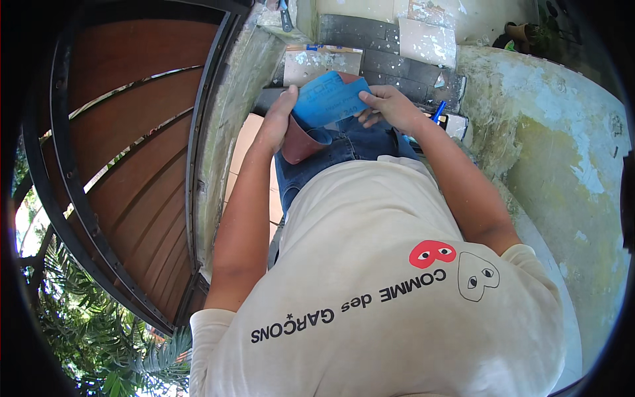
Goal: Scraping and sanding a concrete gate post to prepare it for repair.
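Note:
A curled sheet of sandpaper (329,99), blue on its back and reddish-brown on its gritty face, is held in front of my body over my jeans. My left hand (278,119) grips its left edge, thumb on the blue side, where the sheet bends down and shows the brown face. At the right edge my right hand (390,106) pinches it with thumb and fingers. Both forearms rise from my cream T-shirt toward the sheet.
A black-framed gate of brown wooden slats (132,165) stands at my left beside a weathered concrete post (228,132). Dark grey tiles (390,63) and paint-spattered boards (426,40) lie ahead, a stained concrete wall (562,152) at right. A blue-handled tool (439,110) lies by my right wrist.

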The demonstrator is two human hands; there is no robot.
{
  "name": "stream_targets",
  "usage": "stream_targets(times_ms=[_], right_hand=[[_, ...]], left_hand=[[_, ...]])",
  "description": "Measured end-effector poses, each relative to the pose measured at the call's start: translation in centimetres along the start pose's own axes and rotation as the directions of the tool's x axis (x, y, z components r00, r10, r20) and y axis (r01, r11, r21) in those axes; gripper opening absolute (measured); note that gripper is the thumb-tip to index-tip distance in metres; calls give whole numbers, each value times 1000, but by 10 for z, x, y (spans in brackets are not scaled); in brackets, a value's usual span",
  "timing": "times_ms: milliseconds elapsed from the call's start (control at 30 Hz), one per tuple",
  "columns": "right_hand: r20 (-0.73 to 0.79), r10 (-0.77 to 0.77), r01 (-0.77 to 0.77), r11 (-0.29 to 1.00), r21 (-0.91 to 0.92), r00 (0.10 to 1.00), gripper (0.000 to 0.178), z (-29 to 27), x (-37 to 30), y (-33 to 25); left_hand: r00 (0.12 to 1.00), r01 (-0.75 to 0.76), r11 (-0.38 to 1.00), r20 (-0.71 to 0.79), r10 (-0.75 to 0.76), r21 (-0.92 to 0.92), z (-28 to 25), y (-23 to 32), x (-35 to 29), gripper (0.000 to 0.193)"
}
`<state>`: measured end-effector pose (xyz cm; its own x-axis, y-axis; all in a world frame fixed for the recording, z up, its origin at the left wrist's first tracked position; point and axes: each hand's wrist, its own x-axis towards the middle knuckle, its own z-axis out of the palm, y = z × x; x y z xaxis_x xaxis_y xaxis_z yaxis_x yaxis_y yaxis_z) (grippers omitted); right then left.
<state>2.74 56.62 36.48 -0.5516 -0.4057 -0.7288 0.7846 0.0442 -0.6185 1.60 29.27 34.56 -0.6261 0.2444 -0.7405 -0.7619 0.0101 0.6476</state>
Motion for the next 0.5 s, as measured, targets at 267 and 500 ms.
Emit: stream_targets(times_ms=[267, 500], right_hand=[[-71, -4, -11, 978, -208, 997, 32, -12, 2, -17], [-13, -51, 47, 979, -196, 999, 29, -19, 5, -16]], left_hand=[[911, 330, 936, 303, -281, -123, -18, -26, -12, 88], [967, 158, 814, 78, -241, 559, -32, -34, -5, 77]])
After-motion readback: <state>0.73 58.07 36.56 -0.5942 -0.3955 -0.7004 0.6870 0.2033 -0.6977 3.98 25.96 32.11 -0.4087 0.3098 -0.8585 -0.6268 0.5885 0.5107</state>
